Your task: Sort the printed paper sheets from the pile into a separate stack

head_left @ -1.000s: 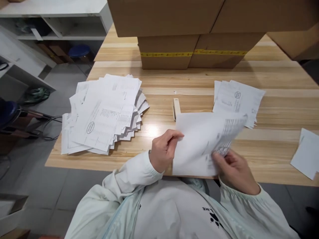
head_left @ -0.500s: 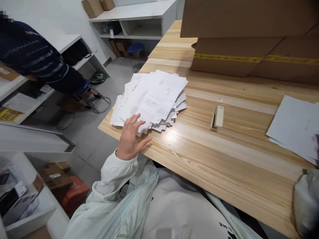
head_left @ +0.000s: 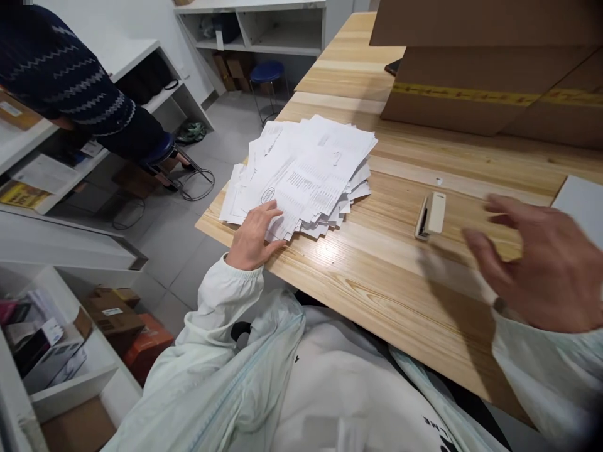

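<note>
A fanned, uneven stack of printed papers point(head_left: 311, 169) lies near the table's left corner. My left hand point(head_left: 257, 235) rests at the stack's near edge, fingers spread over the corner of the sheets, with nothing gripped. To the right, my right hand point(head_left: 541, 263) hovers over the table, slightly blurred, with thumb and fingers apart and nothing between them. A cream stapler point(head_left: 431, 215) stands on the table just left of my right hand, apart from its fingers. Behind that hand, a white sheet point(head_left: 581, 207) shows at the right edge, partly hidden.
Large cardboard boxes point(head_left: 471, 88) with yellow tape stand at the back of the wooden table point(head_left: 377, 301). A person point(head_left: 70, 75) sits on a stool at the left by white shelves. A blue stool point(head_left: 267, 72) stands beyond the table. Open bins point(head_left: 42, 389) are at lower left.
My right hand has come in from the right edge, over the table near the stapler. My left hand has settled closer on the stack's edge. The view has shifted a little.
</note>
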`<state>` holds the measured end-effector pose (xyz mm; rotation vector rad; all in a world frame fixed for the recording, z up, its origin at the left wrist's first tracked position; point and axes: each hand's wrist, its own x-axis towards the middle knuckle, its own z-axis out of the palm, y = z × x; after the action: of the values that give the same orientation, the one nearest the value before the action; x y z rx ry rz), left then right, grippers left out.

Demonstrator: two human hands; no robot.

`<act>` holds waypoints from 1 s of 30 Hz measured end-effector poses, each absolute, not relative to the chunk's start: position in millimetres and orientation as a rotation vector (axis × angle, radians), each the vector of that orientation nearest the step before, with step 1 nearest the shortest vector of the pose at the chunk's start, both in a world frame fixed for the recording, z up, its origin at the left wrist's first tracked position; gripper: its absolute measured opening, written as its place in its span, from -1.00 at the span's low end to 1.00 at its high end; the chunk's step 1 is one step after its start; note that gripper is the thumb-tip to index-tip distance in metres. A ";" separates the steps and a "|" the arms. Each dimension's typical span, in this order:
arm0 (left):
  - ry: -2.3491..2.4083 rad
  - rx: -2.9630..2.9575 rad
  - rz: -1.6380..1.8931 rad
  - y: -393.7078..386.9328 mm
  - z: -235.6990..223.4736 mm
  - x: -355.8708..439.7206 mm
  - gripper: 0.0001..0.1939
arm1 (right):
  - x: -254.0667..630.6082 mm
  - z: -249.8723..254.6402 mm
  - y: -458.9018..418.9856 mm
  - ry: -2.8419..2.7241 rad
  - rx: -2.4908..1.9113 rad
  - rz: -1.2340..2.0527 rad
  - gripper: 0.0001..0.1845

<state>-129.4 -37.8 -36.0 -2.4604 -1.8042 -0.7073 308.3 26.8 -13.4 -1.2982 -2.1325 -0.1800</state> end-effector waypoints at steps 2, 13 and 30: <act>-1.807 -2.455 -0.684 -36.2 -36.8 -127.2 -0.44 | 254.4 6.2 37.9 -2.210 -1.047 -0.007 -0.53; -1.814 -2.542 -0.693 -32.0 -43.0 -135.5 -0.52 | 109.0 -28.7 89.1 -2.572 -0.619 0.313 -0.73; -1.900 -2.408 -0.768 -36.0 -43.9 -120.9 -0.34 | 100.0 -36.8 87.8 -2.472 -0.708 0.380 -0.64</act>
<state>-120.9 -36.0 -43.9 -2.4081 -1.9003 -0.7676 100.0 87.8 -36.8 -0.7077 -2.4718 0.3802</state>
